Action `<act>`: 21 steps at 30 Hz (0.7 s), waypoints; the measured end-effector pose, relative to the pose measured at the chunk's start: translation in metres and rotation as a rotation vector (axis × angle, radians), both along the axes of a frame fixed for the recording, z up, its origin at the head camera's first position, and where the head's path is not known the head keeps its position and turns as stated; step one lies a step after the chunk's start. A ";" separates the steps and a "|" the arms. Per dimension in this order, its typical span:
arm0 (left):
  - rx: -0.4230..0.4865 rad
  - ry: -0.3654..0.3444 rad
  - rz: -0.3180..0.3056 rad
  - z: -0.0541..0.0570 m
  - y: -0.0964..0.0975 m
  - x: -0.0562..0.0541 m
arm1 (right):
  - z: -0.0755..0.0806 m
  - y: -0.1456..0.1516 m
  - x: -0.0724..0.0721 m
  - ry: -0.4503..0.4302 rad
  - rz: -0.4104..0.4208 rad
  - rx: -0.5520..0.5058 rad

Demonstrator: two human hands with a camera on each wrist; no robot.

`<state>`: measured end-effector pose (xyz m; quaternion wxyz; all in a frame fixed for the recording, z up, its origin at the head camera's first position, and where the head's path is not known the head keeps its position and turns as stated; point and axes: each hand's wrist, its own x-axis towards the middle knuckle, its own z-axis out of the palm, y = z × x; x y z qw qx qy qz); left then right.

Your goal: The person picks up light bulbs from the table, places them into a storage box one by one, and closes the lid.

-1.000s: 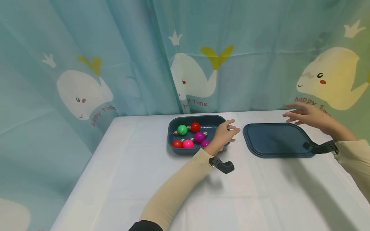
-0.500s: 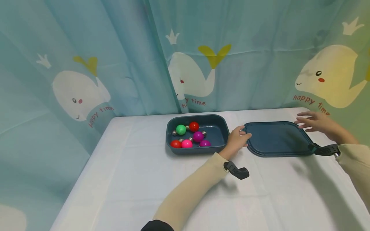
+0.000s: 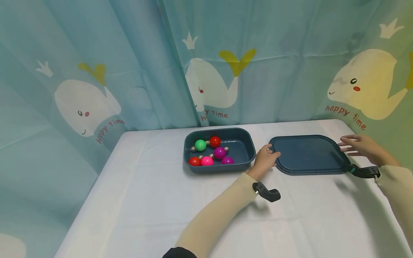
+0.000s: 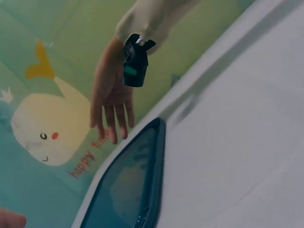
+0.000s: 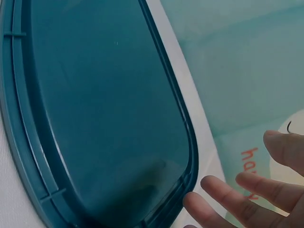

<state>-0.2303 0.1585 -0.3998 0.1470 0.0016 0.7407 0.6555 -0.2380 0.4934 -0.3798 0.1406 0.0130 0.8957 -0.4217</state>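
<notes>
A dark blue lid (image 3: 309,156) with a grooved rim lies flat on the table. My left hand (image 3: 265,160) is at the lid's left edge, fingers loosely bent; whether it touches the rim cannot be told. Only a fingertip (image 4: 12,219) of it shows in the left wrist view. My right hand (image 3: 366,147) hovers by the lid's right end with spread, relaxed fingers, its fingertips close to the rim in the right wrist view. Left of the lid stands a dark blue box (image 3: 243,166) holding several colored bulbs, among them a green bulb (image 3: 200,145) and a pink bulb (image 3: 207,161).
A white cloth covers the table (image 3: 155,200). Behind it and to the left hangs a blue-green curtain (image 3: 145,71) printed with whales. A black wrist strap mount (image 3: 267,192) juts from the left wrist, and another mount (image 3: 364,171) from the right.
My left hand has moved right, from over the box's right end to the lid's left edge. My right hand has come lower and further right toward the lid's right end.
</notes>
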 end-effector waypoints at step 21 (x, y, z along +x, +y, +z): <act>0.069 -0.095 0.082 -0.012 0.011 -0.006 | -0.012 0.023 -0.001 -0.118 -0.033 -0.083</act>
